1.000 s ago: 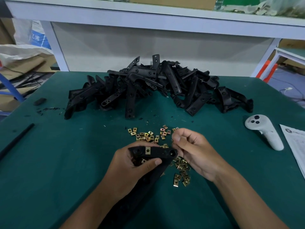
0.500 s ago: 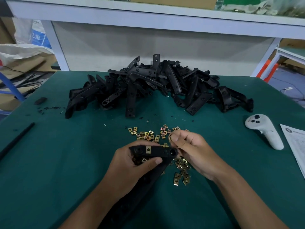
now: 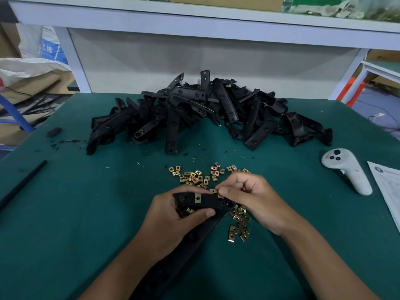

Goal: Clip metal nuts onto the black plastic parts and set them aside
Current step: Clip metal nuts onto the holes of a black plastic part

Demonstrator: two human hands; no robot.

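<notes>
Gripping the black part (image 3: 207, 201) in our left hand (image 3: 173, 217) above the green mat (image 3: 86, 213), we pinch a nut (image 3: 219, 195) at its top edge with our right hand (image 3: 255, 198), loose nuts (image 3: 194, 175) just beyond.

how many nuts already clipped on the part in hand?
1 in plain view: a clipped nut on the black part in the left hand. The right hand pinches a second nut at the part's edge. Fingers may hide others.
</notes>
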